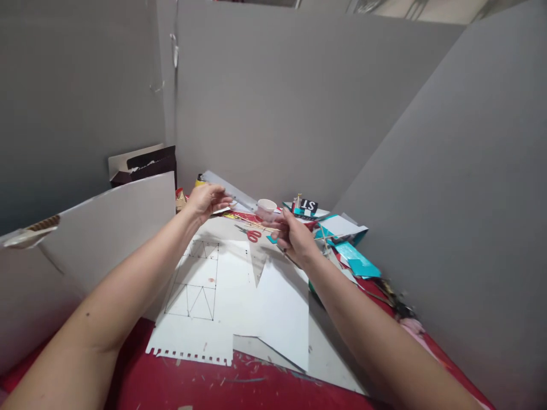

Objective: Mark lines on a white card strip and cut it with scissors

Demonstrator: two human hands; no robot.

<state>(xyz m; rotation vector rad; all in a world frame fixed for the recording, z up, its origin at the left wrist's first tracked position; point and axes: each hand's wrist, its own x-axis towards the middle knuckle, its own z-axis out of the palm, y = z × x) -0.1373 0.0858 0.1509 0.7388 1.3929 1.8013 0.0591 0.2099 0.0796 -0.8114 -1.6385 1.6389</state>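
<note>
Above paper-strewn red table (171, 381), our left hand (208, 200) pinches clear ruler-like strip (233, 191), fingers nearly closed. Our right hand (294, 232) at strip's other end, fingers part-curled; seems to hold it, though blur leaves that unsure. Below: torn-edged sheet (192, 336) with inked triangles, blank white sheet (284, 307) beside it. Red-handled scissors (253, 235) lie between hands, beyond sheets.

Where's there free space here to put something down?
The pointed white sheet is bare, as is most paper between it and the drawn lines. The red tabletop below the paper's toothed edge holds only scraps. It's crowded beyond the scissors, around the cup, and among the blue-green pieces to the right.
</note>
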